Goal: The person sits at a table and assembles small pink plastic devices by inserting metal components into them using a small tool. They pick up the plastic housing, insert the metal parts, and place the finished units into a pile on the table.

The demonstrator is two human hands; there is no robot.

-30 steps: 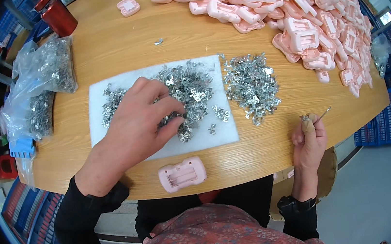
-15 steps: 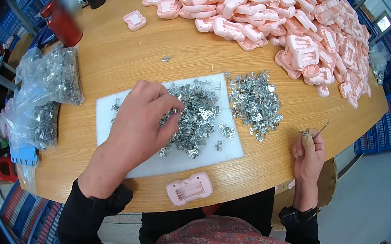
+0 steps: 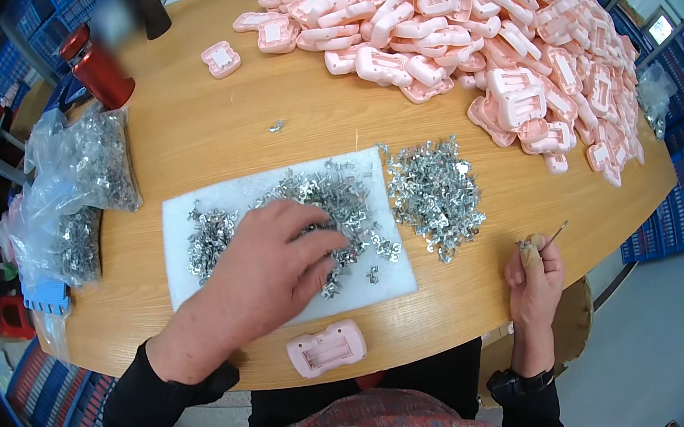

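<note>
My left hand (image 3: 266,257) reaches over the heap of small silvery metal clips (image 3: 339,192) on a white foam sheet (image 3: 397,279). Its fingers are curved and apart, with the tips among the clips; I see nothing held between them. At the right, my right hand (image 3: 536,283) is closed around a thin metal tool (image 3: 558,234), whose pointed end sticks out past the fingers. Small metal bits, too small to make out, show at its thumb tip, which wears a pale cover. A pink controller-shaped plastic shell (image 3: 326,349) lies near the table's front edge, below the foam.
Right of the foam lies another pile of clips (image 3: 436,202). A large heap of pink shells (image 3: 457,37) covers the far right. Plastic bags of clips (image 3: 101,162) and a red flask (image 3: 98,73) stand at the left. One shell (image 3: 221,59) and a stray clip (image 3: 277,126) lie apart.
My left hand has moved a little right and nearer to me over the clips, uncovering clips on the foam's left side. My right hand still grips the tool. The whole view has shifted slightly.
</note>
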